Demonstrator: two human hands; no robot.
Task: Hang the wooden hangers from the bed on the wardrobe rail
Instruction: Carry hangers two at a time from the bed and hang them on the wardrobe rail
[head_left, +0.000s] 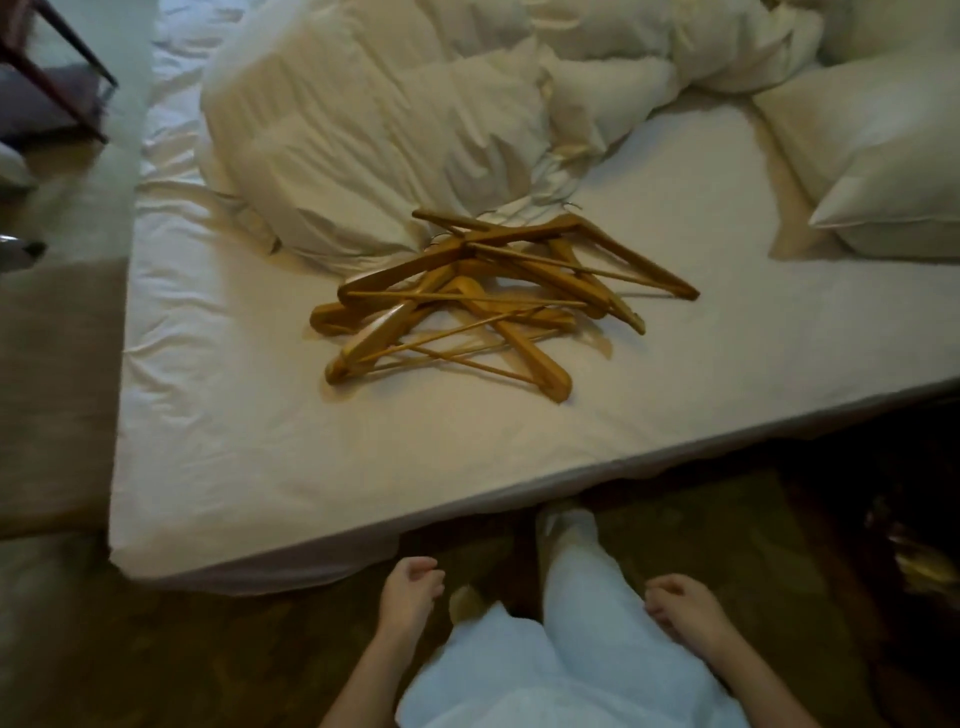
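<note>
white bed (249, 457), piled wooden hangers (483, 301); hands (408, 590) (680, 605) loosely curled, empty

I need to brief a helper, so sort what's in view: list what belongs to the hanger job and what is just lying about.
For the job:
pile of wooden hangers
left hand, empty
right hand, empty

Just lying about:
crumpled duvet
pillow
bed sheet
dark wooden chair

Wooden hangers (488, 301) lie piled on the bed (260, 441), both hands empty.
</note>
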